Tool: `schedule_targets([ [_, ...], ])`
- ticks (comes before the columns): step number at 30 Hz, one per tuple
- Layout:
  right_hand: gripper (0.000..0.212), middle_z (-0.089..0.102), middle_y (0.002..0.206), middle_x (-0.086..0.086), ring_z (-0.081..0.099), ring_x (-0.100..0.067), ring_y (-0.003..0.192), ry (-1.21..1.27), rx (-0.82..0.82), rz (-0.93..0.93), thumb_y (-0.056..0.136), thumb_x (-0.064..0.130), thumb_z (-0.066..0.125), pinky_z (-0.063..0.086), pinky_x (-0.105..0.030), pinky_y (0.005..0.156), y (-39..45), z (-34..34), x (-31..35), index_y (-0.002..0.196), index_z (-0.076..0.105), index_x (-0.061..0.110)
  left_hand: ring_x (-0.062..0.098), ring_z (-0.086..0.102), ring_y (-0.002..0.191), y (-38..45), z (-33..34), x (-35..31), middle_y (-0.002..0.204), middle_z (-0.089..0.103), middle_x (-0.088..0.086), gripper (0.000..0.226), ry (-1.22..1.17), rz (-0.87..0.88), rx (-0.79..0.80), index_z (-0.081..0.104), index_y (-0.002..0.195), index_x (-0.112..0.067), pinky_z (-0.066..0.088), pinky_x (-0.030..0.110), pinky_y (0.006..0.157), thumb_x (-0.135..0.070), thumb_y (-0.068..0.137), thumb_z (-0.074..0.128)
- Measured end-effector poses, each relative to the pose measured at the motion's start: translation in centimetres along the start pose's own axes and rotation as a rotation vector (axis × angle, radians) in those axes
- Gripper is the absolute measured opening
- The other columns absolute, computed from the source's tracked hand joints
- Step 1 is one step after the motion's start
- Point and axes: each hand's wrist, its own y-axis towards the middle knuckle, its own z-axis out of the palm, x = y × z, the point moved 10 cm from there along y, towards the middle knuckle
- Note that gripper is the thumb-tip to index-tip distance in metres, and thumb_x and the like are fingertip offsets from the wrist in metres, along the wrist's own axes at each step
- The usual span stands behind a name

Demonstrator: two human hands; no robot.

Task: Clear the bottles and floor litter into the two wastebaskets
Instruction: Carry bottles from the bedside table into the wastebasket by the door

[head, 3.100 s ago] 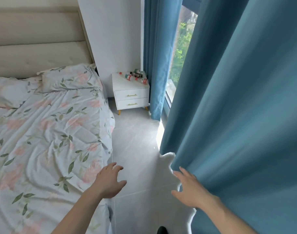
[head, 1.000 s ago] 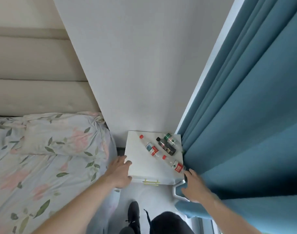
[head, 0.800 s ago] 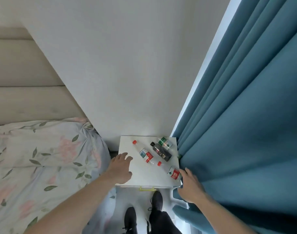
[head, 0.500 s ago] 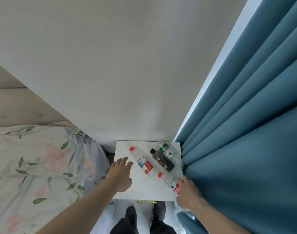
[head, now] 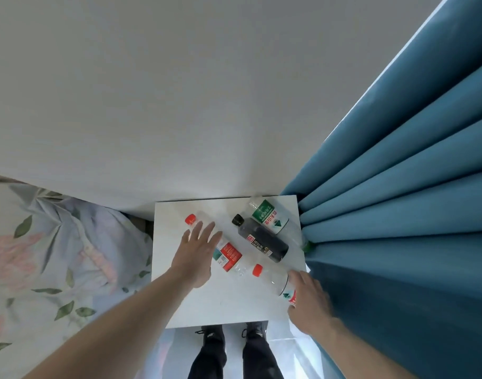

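**Hands over bottles on nightstand**

Head view. White nightstand (head: 229, 305) hemmed in on three sides: pale wall along its far edge, blue curtain (head: 398, 214) pressed against its right edge, floral bedding (head: 56, 255) just beside its left edge. Near edge open, with black shoes (head: 211, 333) and dark trouser legs below it. Bare tabletop at the near left and along the far left corner; all bottles lying on their sides across the middle and right.

Left hand (head: 197, 255) spread flat with fingers straight, palm down over the red-capped clear bottle (head: 229, 257), covering its upper body between cap and red label; contact or hover not clear. Right hand (head: 308, 299) at the right front corner, fingers loosely extended over the label end of the second red-capped bottle (head: 272, 280); grip not discernible, fingers not visibly curled round it. Black bottle (head: 261, 239) lying diagonally between the two, just beside the green-labelled bottle (head: 270, 216) at the far right, whose far end sits close to the curtain folds.

Against half a second ago: left hand farther forward, from the nightstand's left edge onto the first bottle. Right hand farther up over the second bottle. Camera closer and more overhead; bottles unmoved.
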Motion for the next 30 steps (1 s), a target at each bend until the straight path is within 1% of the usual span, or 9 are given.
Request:
schedule_targets([
  [4, 0.063, 0.043, 0.143, 0.006, 0.047, -0.023, 0.129, 0.039, 0.008, 0.052, 0.088, 0.02, 0.061, 0.048, -0.037, 0.098, 1.5, 2.8, -0.3, 0.144, 0.033, 0.028, 0.035, 0.013, 0.153, 1.8, 2.4, 0.3, 0.164, 0.021, 0.005, 0.082, 0.094, 0.024, 0.027, 0.023, 0.157, -0.026, 0.014, 0.05, 0.125, -0.013, 0.089, 0.067],
  [6, 0.057, 0.046, 0.141, 0.004, 0.048, -0.024, 0.128, 0.041, 0.013, 0.077, 0.091, 0.024, 0.062, 0.047, -0.038, 0.098, 1.6, 4.0, -0.3, 0.142, 0.034, 0.028, 0.032, 0.028, 0.144, 1.6, 3.6, 1.0, 0.151, 0.035, 0.003, 0.076, 0.093, 0.001, 0.051, 0.032, 0.15, -0.027, 0.023, 0.048, 0.122, -0.017, 0.086, 0.071],
  [9, 0.055, 0.047, 0.139, 0.003, 0.05, -0.026, 0.127, 0.066, 0.075, 0.119, 0.093, 0.032, 0.065, 0.048, -0.04, 0.099, 0.9, 5.4, -0.2, 0.139, 0.035, 0.028, 0.025, 0.047, 0.123, 0.0, 5.4, 2.2, 0.136, 0.043, 0.002, 0.07, 0.01, -0.042, 0.118, 0.038, 0.145, -0.028, 0.038, 0.042, 0.111, -0.024, 0.085, 0.075],
  [12, 0.05, 0.053, 0.135, 0.004, 0.056, -0.025, 0.12, 0.172, 0.091, 0.124, 0.09, 0.038, 0.066, 0.051, -0.039, 0.095, -0.6, 5.3, 0.6, 0.132, 0.041, 0.029, 0.022, 0.055, 0.113, -2.9, 6.0, 3.9, 0.129, 0.045, 0.0, 0.066, -0.203, -0.147, 0.18, 0.04, 0.141, -0.029, 0.045, 0.04, 0.1, -0.042, 0.085, 0.074],
  [16, 0.05, 0.056, 0.126, 0.006, 0.059, -0.021, 0.109, 0.261, 0.055, 0.084, 0.087, 0.042, 0.066, 0.051, -0.032, 0.087, -4.0, 2.0, 2.2, 0.13, 0.042, 0.031, 0.016, 0.056, 0.107, -8.4, 3.5, 5.6, 0.124, 0.045, -0.007, 0.067, -0.565, -0.294, 0.13, 0.041, 0.142, -0.037, 0.049, 0.033, 0.085, -0.062, 0.083, 0.064],
  [19, 0.044, 0.057, 0.113, 0.01, 0.06, -0.015, 0.096, 0.337, 0.009, 0.074, 0.083, 0.045, 0.065, 0.054, -0.032, 0.082, -7.4, -1.3, 3.2, 0.121, 0.045, 0.036, 0.011, 0.057, 0.107, -13.0, 0.7, 6.0, 0.123, 0.055, -0.009, 0.071, -0.844, -0.378, 0.078, 0.042, 0.145, -0.041, 0.047, 0.03, 0.087, -0.071, 0.083, 0.058],
  [24, 0.036, 0.062, 0.101, 0.013, 0.062, -0.008, 0.084, 0.428, -0.035, 0.051, 0.079, 0.04, 0.068, 0.056, -0.031, 0.074, -13.2, -5.8, 5.8, 0.11, 0.051, 0.035, 0.013, 0.056, 0.097, -19.7, -4.0, 5.1, 0.134, 0.056, 0.003, 0.061, -1.161, -0.464, 0.05, 0.038, 0.151, -0.027, 0.05, 0.028, 0.074, -0.05, 0.098, 0.059],
  [26, 0.038, 0.064, 0.098, 0.012, 0.064, -0.01, 0.082, 0.483, -0.058, 0.035, 0.075, 0.04, 0.069, 0.058, -0.032, 0.073, -15.4, -7.4, 7.1, 0.109, 0.052, 0.033, 0.02, 0.065, 0.1, -21.8, -5.0, 4.5, 0.129, 0.06, 0.006, 0.067, -1.293, -0.479, 0.055, 0.037, 0.151, -0.024, 0.058, 0.034, 0.079, -0.05, 0.095, 0.063],
  [30, 0.048, 0.068, 0.1, 0.014, 0.066, -0.01, 0.086, 0.627, -0.13, 0.017, 0.069, 0.043, 0.073, 0.059, -0.034, 0.078, -19.7, -10.6, 9.0, 0.111, 0.052, 0.034, 0.023, 0.07, 0.088, -25.8, -7.4, 3.6, 0.123, 0.058, 0.003, 0.074, -1.416, -0.499, 0.058, 0.032, 0.151, -0.024, 0.058, 0.031, 0.063, -0.038, 0.09, 0.072],
])
